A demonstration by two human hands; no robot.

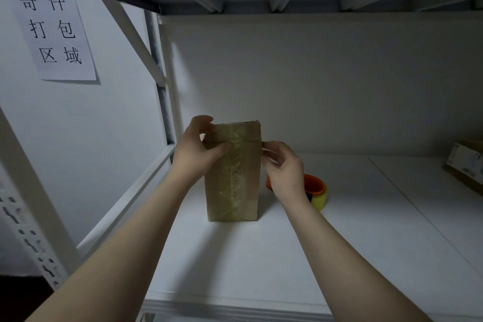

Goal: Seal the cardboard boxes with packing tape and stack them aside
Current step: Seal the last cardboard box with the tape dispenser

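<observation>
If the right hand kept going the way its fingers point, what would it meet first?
The cardboard box: the right hand points left at its upper right edge, nearly touching; depth is unclear.

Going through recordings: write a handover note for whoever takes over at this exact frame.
Left hand: grips the top left corner of the upright cardboard box.
Right hand: pinches what looks like a tape strip at the box's upper right edge.
Tape roll: on the shelf, behind the right hand. A second box sits at the far right.
Done: tape already runs down the box's front face.
Left: probably press that end down, finish sealing, stack the box aside.
</observation>
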